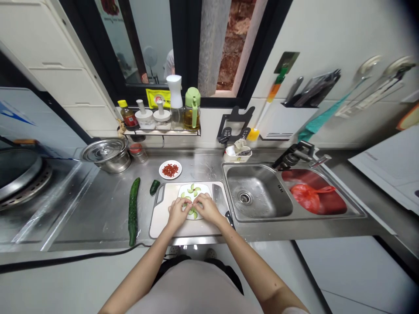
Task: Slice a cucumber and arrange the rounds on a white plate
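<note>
On the cutting board sits a white plate with thin green cucumber slices laid out in flower-like groups. A small red bit marks the middle of the upper group. My left hand and my right hand meet low over this plate, fingertips pinched close together. Whatever is between the fingers is too small to make out. To the right of the plate, a knife lies on the board. A small dish of red berry-like pieces stands behind the board.
Left of the board lie a whole cucumber and a cucumber stub. A lidded steel pot and a red-lidded jar stand behind. The double sink is at right, with a red plastic bag. A seasoning shelf hangs above.
</note>
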